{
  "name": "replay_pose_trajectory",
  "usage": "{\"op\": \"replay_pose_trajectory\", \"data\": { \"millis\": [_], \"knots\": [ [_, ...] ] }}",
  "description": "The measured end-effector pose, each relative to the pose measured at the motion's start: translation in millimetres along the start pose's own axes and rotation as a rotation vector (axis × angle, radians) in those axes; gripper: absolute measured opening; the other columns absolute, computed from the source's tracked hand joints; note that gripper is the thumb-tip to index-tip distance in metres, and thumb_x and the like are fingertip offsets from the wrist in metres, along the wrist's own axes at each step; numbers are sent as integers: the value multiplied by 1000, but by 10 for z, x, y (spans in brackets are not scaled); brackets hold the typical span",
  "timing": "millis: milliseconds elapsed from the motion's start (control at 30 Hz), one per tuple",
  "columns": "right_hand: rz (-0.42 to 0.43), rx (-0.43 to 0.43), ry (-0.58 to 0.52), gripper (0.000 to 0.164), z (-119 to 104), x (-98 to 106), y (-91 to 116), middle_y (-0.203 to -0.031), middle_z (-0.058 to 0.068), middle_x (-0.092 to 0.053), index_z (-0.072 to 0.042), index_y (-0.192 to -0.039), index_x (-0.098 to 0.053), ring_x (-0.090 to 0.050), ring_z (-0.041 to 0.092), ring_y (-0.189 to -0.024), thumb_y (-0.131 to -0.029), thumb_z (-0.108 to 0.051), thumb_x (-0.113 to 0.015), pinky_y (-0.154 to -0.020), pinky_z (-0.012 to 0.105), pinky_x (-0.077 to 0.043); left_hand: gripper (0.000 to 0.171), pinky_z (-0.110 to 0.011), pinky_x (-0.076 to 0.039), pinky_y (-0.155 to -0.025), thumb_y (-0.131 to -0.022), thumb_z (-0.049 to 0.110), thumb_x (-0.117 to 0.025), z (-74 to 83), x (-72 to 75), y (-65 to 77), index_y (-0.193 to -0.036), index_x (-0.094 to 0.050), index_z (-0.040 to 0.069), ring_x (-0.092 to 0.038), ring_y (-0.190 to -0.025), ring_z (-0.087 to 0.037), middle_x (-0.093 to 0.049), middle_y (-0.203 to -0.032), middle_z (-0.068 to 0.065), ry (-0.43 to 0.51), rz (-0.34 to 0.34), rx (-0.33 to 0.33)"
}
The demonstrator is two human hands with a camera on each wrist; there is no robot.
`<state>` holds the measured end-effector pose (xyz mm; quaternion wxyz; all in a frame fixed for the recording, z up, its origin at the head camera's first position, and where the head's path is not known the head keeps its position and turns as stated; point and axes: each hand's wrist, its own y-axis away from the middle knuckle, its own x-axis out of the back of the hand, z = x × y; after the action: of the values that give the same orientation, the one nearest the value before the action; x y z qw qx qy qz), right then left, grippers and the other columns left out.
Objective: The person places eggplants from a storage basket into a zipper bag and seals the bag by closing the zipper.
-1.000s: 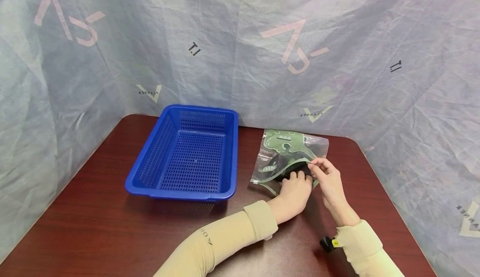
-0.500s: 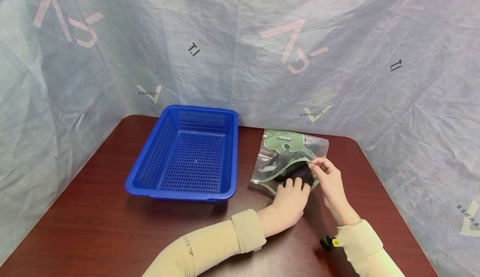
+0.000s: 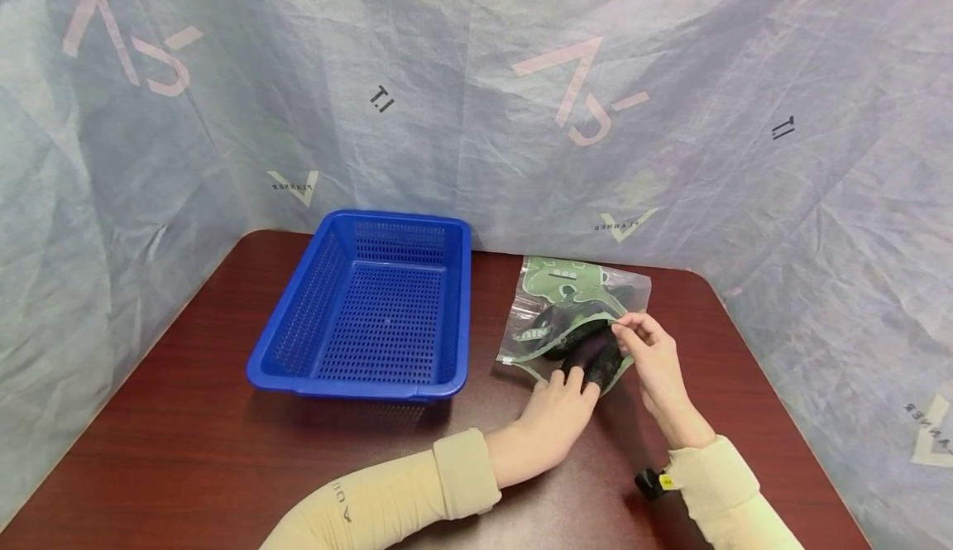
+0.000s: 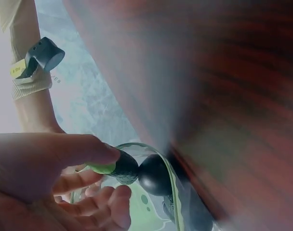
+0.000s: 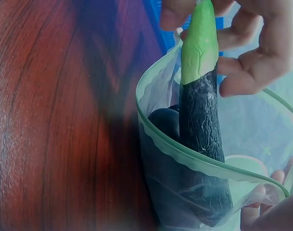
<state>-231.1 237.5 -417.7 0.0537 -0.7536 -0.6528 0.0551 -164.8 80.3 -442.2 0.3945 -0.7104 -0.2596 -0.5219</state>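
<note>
In the head view, a clear zip bag (image 3: 530,318) with green print lies on the table, its mouth toward me. My left hand (image 3: 554,418) is at the mouth, pinching the light green end of a dark, wrinkled, cucumber-like vegetable (image 5: 200,108). Its lower part stays inside the bag in the right wrist view. A smooth, dark eggplant (image 4: 154,174) lies beside it. Farther in, another dark vegetable shows partly through the film. With thumb and fingers, my right hand (image 3: 657,368) pinches the right side of the bag's rim.
A blue perforated plastic basket (image 3: 387,318) stands on the dark red table (image 3: 179,418), left of the bag. Grey printed cloth (image 3: 462,103) hangs behind and on both sides. A small black camera (image 3: 649,485) sits at my right wrist.
My left hand has drawn back from the bag, toward me and to the left. More of the dark vegetables now shows at the mouth. The right hand keeps its place on the rim.
</note>
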Motion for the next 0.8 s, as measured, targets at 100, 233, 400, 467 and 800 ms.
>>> {"op": "replay_pose_trajectory", "data": {
  "millis": [100,233,400,467,800],
  "knots": [
    [-5,-1,2,15,-9,-3,2,-69,-6,-53,2,-93,-56,-48,10,-66,-88,-10,-64,-62,23,-42,32,-28,-41,-55,-79,26,-74,-7,-7,-6,-100,-51,20,-50,-83,-17,-48,-100,-2,20,15,-20],
    [-2,4,-2,17,-11,-4,2,-69,-6,-53,2,-93,-57,-49,10,-66,-87,-11,-66,-63,23,-43,23,-27,-40,-53,-84,23,-69,0,-49,-33,-99,-52,20,-51,-81,-17,-49,-100,-2,46,43,-32],
    [-1,5,-4,19,-8,-1,2,-69,-5,-53,2,-93,-58,-49,10,-67,-86,-13,-67,-63,23,-43,15,-26,-36,-52,-88,22,-64,0,-87,-86,-98,-54,20,-51,-80,-16,-50,-98,-1,44,49,-43],
    [-4,4,-1,20,-7,3,3,-69,-6,-53,2,-94,-58,-49,10,-67,-87,-14,-67,-63,23,-43,13,-25,-35,-52,-89,23,-63,-3,-87,-109,-98,-55,20,-51,-80,-15,-51,-97,0,34,50,-46],
    [-5,-3,-8,17,-9,9,8,-70,-7,-54,2,-95,-60,-49,9,-67,-86,-11,-67,-63,22,-44,11,-26,-41,-56,-91,24,-60,12,-94,-253,-101,-57,20,-52,-82,-14,-53,-97,2,-5,59,-45]
  ]
}}
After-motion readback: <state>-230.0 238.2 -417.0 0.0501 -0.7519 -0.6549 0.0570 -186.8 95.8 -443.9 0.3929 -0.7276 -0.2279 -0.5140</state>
